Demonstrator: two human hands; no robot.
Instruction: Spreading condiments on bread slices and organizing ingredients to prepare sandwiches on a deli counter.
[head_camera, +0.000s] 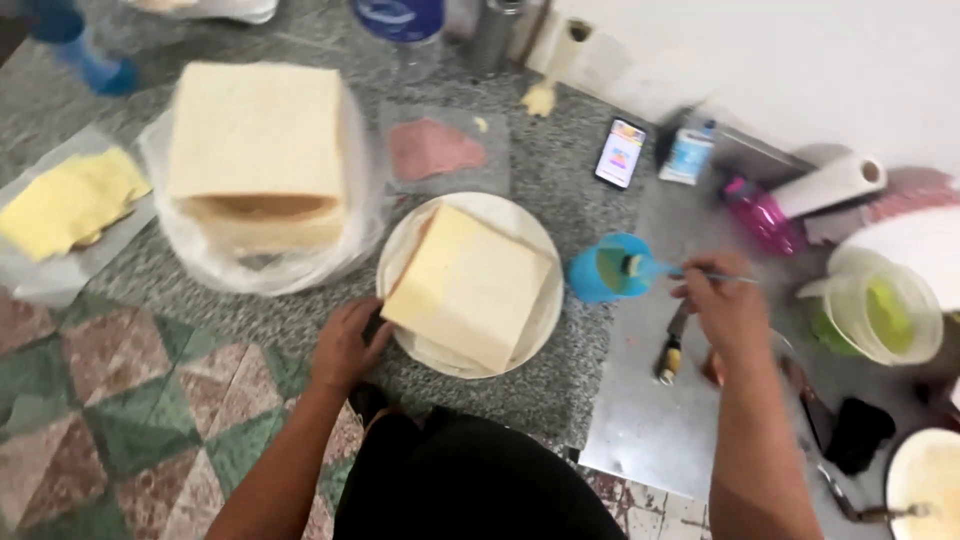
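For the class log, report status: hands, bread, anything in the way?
Left hand steadies square white bread slice on round white plate. Right hand holds blue-handled brush over blue cup. Nothing between them.

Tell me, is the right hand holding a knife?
No, the right hand holds a thin utensil reaching into the blue cup; the knife lies on the counter.

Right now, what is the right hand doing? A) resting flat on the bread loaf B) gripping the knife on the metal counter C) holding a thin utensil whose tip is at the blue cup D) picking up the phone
C: the right hand pinches a thin utensil that reaches into the blue cup, while the knife lies untouched below and the left hand steadies the plate.
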